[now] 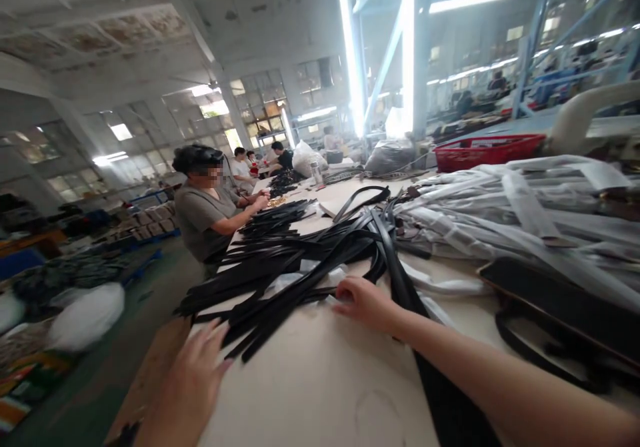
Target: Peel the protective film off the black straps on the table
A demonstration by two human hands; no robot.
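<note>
Many long black straps (305,267) lie in a loose pile across the pale table (310,380). My left hand (193,373) is at the near left edge, fingers spread, beside the ends of the straps, with nothing in it. At the near side of the pile, my right hand (363,303) has its fingers curled at a small piece of white wrapping (337,275) and the straps; what lies between the fingertips is too blurred to make out. White-wrapped straps (480,213) are heaped to the right of the black ones.
A person in a grey shirt (203,210) works at the table's left side, with more people farther back. A red basket (485,153) stands behind the white heap. At right lies a dark flat object (555,300). White bags (87,317) are on the floor at left.
</note>
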